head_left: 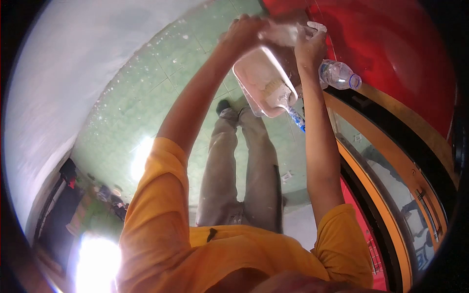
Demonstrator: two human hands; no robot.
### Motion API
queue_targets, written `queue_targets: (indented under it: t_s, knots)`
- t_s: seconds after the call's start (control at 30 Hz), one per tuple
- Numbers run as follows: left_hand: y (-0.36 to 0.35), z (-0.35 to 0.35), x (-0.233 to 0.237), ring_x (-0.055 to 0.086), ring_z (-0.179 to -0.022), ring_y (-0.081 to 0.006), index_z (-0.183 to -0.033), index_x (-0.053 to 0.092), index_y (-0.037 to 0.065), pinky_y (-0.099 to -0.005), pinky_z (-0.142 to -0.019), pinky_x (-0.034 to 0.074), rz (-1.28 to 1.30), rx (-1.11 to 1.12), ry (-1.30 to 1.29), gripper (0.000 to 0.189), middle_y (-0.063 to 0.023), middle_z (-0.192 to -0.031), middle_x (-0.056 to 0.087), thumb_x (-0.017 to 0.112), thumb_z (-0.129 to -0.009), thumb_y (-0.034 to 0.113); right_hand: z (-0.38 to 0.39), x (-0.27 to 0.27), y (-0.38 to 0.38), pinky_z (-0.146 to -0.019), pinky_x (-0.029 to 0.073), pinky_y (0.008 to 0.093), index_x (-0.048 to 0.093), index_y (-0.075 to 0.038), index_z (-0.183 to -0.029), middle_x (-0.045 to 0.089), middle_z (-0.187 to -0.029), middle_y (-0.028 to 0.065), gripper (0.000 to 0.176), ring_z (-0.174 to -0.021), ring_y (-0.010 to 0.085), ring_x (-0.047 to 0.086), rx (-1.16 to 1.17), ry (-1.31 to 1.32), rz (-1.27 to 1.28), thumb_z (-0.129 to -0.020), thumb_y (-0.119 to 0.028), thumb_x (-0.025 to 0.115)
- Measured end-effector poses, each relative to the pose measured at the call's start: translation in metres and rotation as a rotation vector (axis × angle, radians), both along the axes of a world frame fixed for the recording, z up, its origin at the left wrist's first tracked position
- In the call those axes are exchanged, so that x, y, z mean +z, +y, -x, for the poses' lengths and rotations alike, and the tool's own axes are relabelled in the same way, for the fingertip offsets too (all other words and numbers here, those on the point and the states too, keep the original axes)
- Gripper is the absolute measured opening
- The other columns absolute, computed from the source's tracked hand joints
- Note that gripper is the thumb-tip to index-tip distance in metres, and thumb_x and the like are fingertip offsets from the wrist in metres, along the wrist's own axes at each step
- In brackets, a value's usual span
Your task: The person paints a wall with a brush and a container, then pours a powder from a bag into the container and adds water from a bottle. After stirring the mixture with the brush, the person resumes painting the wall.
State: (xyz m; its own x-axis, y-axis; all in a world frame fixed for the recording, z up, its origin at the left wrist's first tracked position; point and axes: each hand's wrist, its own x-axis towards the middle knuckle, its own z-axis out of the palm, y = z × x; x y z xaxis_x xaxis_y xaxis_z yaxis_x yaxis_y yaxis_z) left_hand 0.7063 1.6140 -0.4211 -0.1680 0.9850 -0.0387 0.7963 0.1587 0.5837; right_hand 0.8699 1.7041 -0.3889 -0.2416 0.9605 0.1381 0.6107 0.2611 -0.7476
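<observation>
A whitish, see-through thing (279, 34), smeared by motion, stretches between my two hands; I cannot tell its kind. My left hand (244, 30) is closed at its left end, fingers partly hidden. At the other end my right hand (310, 49) is closed on it, with a small white piece (317, 26) showing at the fingertips. Just below the hands is a white tub (246, 73), and a paintbrush (281, 94) with a blue-patterned handle leans in it, bristles inside. Beside my right wrist a clear plastic bottle (337, 74) with a blue neck ring points its uncapped mouth to the right.
Green floor tiles (166, 83) carry white spatters along the pale wall (97, 58) at left. A red surface (391, 53) lies at upper right. An orange-framed glass panel (386, 180) runs down the right side. My legs (224, 161) stand below the tub.
</observation>
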Motion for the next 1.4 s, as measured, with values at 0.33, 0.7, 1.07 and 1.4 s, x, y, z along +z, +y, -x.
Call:
queue_targets:
  t_s: [0.33, 0.7, 1.07, 1.4]
  knots:
    - [-0.005, 0.005, 0.001, 0.054, -0.116, -0.0363, -0.125, 0.062, 0.012, -0.0449, -0.1, 0.045, 0.02, -0.053, -0.017, 0.056, -0.0107, -0.124, 0.062, 0.076, -0.077, 0.037, -0.012, -0.001, -0.026, -0.1, 0.046, 0.0412, 0.042, 0.003, -0.136, 0.058, -0.127, 0.0278, 0.051, -0.119, 0.038, 0.058, 0.067, -0.147, -0.022, -0.093, -0.017, 0.059]
    - [-0.041, 0.011, 0.018, 0.058, -0.117, -0.0346, -0.125, 0.06, 0.008, -0.0409, -0.098, 0.048, -0.207, 0.09, -0.264, 0.041, -0.0158, -0.128, 0.06, 0.069, -0.088, 0.022, -0.113, 0.069, -0.103, -0.086, 0.053, 0.0376, 0.037, 0.003, -0.14, 0.059, -0.124, 0.0238, 0.058, -0.105, 0.0256, 0.065, 0.221, 0.114, 0.528, -0.095, -0.022, 0.064]
    - [-0.121, -0.035, 0.039, 0.063, -0.108, -0.0239, -0.13, 0.053, 0.0, -0.0338, -0.084, 0.054, -0.038, 0.612, -0.731, 0.05, -0.0158, -0.124, 0.061, 0.066, -0.094, 0.032, -0.123, -0.003, -0.048, -0.097, 0.047, 0.0386, 0.036, 0.001, -0.135, 0.055, -0.124, 0.0161, 0.079, -0.113, 0.0245, 0.056, 0.05, 0.287, 0.146, -0.075, -0.016, 0.086]
    - [-0.139, -0.096, 0.041, 0.064, -0.1, -0.0199, -0.134, 0.045, -0.001, -0.0342, -0.082, 0.058, -0.021, 0.947, -1.152, 0.049, -0.0139, -0.118, 0.058, 0.061, -0.098, 0.029, -0.113, 0.021, -0.037, -0.091, 0.051, 0.0361, 0.054, 0.0, -0.122, 0.061, -0.12, 0.0164, 0.066, -0.109, 0.025, 0.063, 0.283, 0.026, -0.076, -0.07, -0.024, 0.087]
